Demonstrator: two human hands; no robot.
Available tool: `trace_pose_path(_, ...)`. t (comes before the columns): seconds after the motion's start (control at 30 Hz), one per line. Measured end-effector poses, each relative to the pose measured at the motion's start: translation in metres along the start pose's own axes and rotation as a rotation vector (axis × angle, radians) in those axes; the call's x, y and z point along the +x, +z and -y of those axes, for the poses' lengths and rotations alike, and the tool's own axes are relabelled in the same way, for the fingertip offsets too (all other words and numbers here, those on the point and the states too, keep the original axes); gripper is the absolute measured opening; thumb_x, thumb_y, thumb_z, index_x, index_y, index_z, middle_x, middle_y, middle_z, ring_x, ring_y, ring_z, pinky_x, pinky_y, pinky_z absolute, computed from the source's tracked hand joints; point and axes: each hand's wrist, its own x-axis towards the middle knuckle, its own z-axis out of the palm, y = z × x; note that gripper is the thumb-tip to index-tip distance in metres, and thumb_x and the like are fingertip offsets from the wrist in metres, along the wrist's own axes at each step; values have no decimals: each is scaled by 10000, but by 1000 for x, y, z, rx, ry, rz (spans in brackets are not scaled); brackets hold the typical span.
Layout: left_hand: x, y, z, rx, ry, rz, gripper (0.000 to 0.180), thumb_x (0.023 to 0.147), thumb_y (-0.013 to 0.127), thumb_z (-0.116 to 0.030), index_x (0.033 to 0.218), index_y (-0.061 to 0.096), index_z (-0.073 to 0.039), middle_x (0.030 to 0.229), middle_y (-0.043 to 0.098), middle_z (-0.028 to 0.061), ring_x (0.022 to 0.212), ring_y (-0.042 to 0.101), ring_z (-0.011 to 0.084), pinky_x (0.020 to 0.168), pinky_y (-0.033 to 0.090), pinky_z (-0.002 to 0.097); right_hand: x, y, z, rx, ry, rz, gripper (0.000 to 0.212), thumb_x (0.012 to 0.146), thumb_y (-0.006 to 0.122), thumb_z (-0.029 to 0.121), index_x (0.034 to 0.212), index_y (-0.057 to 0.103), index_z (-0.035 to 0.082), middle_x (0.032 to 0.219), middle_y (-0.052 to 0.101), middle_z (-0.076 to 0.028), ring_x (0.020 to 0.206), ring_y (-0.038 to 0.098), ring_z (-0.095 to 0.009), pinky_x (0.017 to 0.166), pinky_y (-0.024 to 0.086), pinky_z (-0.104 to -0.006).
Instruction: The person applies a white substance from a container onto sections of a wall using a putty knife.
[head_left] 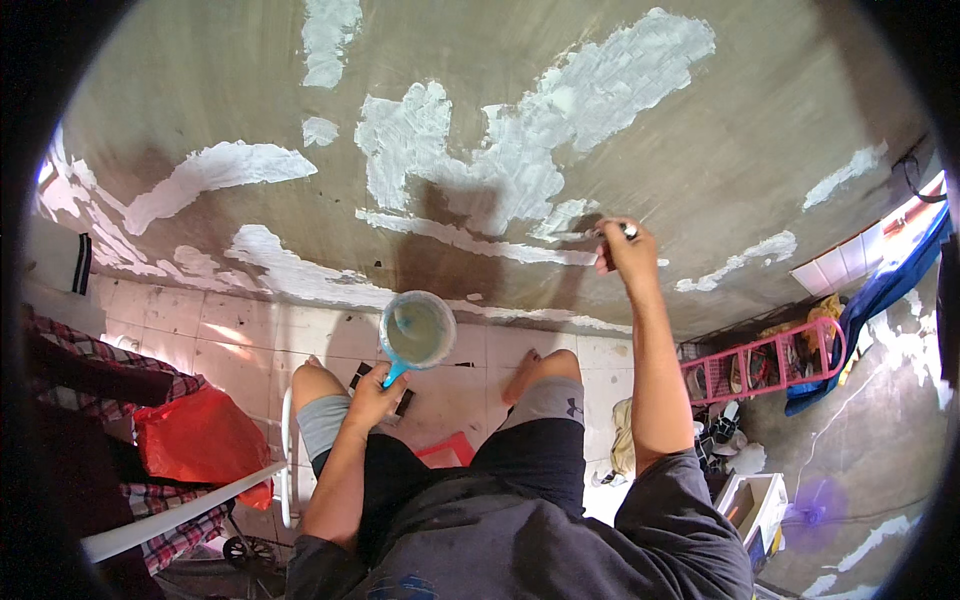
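Closed around the blue handle of a pot (420, 330), the left hand (374, 398) has its fingers curled in and its thumb lying along the top, with no open gap to be seen. That pot sits in front of the person, above the floor and between the 2 bent knees, its round mouth facing up and showing pale paste inside and white smears on the rim. Up and to the right of the pot, the right hand (630, 258) is folded tightly, pinching a small tool (629, 231) between thumb and fingers; most of it is hidden, and I cannot tell whether its tip touches the wall (230, 100). Beyond the pot, that brown-gray wall carries rough white patches (615, 85), with 1 narrow streak ending close to the right hand. White floor tiles (500, 345) stretch to the right of the pot and to its left. Farther left of the pot and lower lies a red bag (200, 435). Well to the right of the pot are a pink rack (762, 389) and a blue sheet (862, 312).
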Motion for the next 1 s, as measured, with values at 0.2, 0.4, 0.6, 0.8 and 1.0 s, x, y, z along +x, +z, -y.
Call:
trace_pose_path(0.2, 2, -1, 12, 6, -4, 14, 249, 924, 660, -276, 837, 556, -68, 571, 520, -20, 423, 450, 65, 392, 344, 251, 10, -1, -5, 68, -49, -8, 183, 883, 618, 154, 950, 646, -14, 632, 603, -80, 461, 576, -155, 420, 489, -286)
trace_pose_path(0.4, 6, -3, 20, -2, -8, 15, 223, 919, 670, -260, 960, 584, -59, 606, 521, -9, 421, 454, 73, 388, 346, 248, -5, -27, 53, 113, -85, -78, 170, 888, 595, 155, 943, 658, 6, 619, 595, -62, 451, 560, -139, 411, 475, -271)
trace_pose_path(0.6, 6, 1, 11, -13, -46, 37, 226, 916, 672, -268, 936, 584, -61, 603, 530, -11, 424, 454, 69, 393, 342, 245, -5, -12, 3, 12, 16, 17, 184, 882, 618, 172, 915, 658, -5, 612, 596, -73, 445, 570, -143, 394, 466, -278)
trace_pose_path(0.8, 1, 2, 8, 9, -36, 11, 250, 914, 669, -292, 897, 585, -58, 589, 534, -15, 429, 452, 66, 392, 343, 250, 2, -4, -19, 49, -50, -66, 197, 881, 631, 169, 933, 643, -21, 620, 593, -85, 445, 567, -152, 404, 469, -280)
trace_pose_path(1.0, 6, 1, 17, 6, -19, 7, 244, 914, 669, -285, 883, 587, -57, 582, 531, -16, 421, 452, 67, 391, 353, 254, -11, -32, 48, 145, -131, -113, 176, 903, 599, 155, 939, 649, -10, 619, 589, -80, 443, 555, -144, 404, 460, -269)
